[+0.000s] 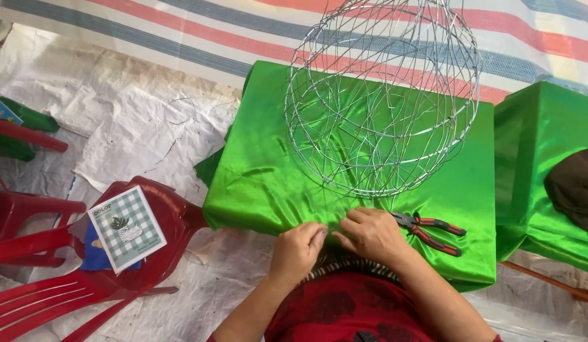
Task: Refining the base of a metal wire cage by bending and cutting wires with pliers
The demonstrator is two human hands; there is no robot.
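Striped tarp (180, 38) in red, blue and white covers the far ground, with crinkled white plastic sheeting (129, 120) laid over it nearer the camera.

Head view, only one available:
- Tabletop draped in shiny green satin cloth (268, 177), centre frame. A second green-draped surface (541, 126) sits just to the right, with a dark brown bundle (576, 187) on it.
- Round wire frame (383, 95), silver, openwork globe shape, stands on the green cloth towards the far edge, well above the hands.
- Left hand (297, 250) is at the near edge of the cloth, fingers curled in, pinching something small. Can't tell what; possibly thin wire or a cloth fold.
- Right hand (370, 234) is just beside the left, fingertips meeting it at the same spot, also closed in a pinch. Held item not resolvable.
- Pliers (430, 231) with red-and-black handles lie flat on the cloth just to the right of the right hand, close to it but not gripped.
- Red plastic chair (66, 278) at lower left, on the sheeting. A checked green-and-white card (128, 228) with a small plant picture rests on the seat, over something blue.
- Person's red patterned top (345, 310) fills the bottom centre.
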